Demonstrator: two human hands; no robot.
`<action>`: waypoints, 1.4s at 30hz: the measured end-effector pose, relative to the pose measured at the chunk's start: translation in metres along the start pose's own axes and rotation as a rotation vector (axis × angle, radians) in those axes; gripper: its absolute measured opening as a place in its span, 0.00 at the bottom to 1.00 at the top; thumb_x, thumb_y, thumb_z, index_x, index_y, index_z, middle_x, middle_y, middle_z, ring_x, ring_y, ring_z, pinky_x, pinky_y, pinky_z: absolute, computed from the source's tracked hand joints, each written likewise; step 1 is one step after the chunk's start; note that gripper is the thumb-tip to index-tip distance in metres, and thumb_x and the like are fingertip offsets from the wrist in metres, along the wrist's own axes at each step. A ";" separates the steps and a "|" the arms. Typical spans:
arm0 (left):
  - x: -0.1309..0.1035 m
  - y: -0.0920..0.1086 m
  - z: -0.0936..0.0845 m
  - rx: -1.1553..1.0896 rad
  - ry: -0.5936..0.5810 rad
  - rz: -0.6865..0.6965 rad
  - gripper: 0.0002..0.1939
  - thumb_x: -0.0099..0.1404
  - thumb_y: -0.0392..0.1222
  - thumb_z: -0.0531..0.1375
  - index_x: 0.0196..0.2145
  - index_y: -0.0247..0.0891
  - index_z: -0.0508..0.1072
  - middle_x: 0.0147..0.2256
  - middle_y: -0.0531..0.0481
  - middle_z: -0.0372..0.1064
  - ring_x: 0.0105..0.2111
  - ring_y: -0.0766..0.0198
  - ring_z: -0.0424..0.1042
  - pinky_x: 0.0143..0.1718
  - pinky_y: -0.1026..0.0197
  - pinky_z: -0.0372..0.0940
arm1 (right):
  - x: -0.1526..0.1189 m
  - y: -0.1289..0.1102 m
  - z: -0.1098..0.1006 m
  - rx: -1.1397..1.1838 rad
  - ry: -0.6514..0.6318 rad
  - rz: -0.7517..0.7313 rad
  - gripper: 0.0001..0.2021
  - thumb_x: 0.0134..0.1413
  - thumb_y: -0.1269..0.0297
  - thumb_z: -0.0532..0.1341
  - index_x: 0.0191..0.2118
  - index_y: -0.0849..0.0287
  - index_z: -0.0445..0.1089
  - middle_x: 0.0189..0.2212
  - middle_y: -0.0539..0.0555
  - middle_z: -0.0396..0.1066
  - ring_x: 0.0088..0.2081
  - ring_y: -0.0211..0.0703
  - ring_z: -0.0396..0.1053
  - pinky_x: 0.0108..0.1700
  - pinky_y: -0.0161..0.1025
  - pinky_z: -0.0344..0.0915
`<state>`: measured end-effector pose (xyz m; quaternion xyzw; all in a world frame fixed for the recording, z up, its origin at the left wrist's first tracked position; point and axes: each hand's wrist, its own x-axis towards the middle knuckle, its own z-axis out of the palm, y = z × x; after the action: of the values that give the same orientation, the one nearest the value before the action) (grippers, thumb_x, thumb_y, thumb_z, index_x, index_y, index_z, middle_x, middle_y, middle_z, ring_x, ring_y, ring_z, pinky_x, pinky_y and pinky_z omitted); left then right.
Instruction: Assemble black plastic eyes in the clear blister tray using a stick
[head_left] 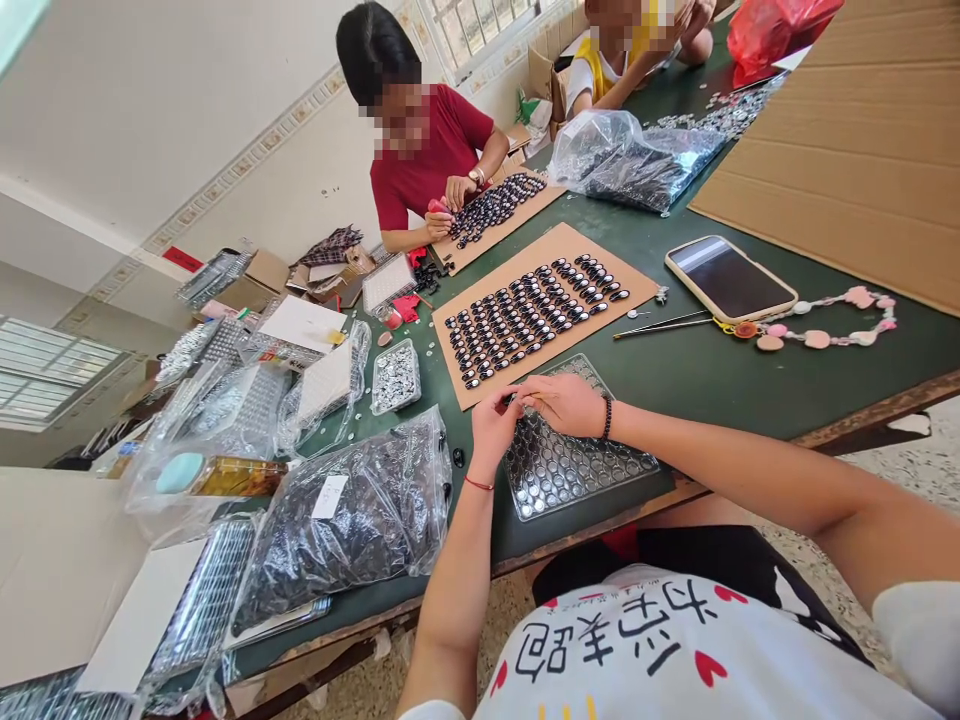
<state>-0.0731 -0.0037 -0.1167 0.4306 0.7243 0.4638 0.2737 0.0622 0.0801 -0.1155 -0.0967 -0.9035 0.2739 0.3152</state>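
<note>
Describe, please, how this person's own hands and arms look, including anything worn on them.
The left hand is gloveless and wears a thin red cord bracelet. The right hand, also gloveless, wears a dark beaded bracelet. Short white sleeves leave both forearms uncovered.

A white T-shirt (787,655) bears black characters (600,640) and red hearts (710,668). A red cord (480,484) circles the left wrist (484,468), dark beads (607,417) the right.

Left hand (495,425) and right hand (568,405) together, fingers bent; left forearm (459,560) from near, right forearm (697,445) from right.
</note>
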 end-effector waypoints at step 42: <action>-0.001 0.004 -0.023 0.662 -0.133 -0.076 0.16 0.51 0.57 0.57 0.22 0.40 0.68 0.20 0.54 0.65 0.21 0.66 0.63 0.23 0.66 0.50 | 0.091 0.213 -0.127 -0.193 0.262 0.796 0.11 0.44 0.66 0.61 0.37 0.60 0.73 0.33 0.50 0.71 0.33 0.35 0.65 0.36 0.30 0.59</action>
<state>-0.0895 -0.0138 -0.1036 0.4980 0.8318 0.1638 0.1826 0.0704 0.3439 -0.1045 -0.5009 -0.7694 0.2739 0.2865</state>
